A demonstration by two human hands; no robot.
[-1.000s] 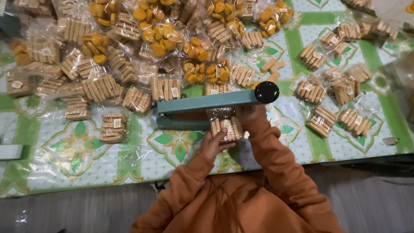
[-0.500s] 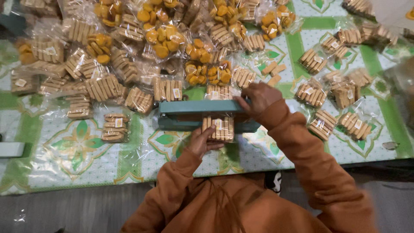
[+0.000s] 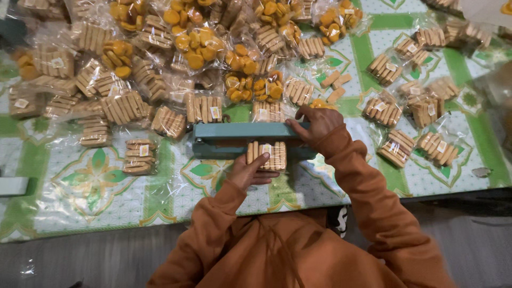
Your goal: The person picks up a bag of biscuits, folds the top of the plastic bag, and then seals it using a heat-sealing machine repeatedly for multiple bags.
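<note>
Glossy clear plastic biscuit bag [image 3: 266, 155]

head cam | above the person, looking straight down | moderately near | table [image 3: 80, 202] fills the upper frame

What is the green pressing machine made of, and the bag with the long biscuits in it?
The teal heat sealer looks like painted metal: flat, hard-edged, smooth matte colour, though plastic can't be ruled out. The right hand presses its arm down. The biscuit bag, held by the left hand, looks like thin clear plastic film: see-through, crinkled, with shiny glints.
</note>
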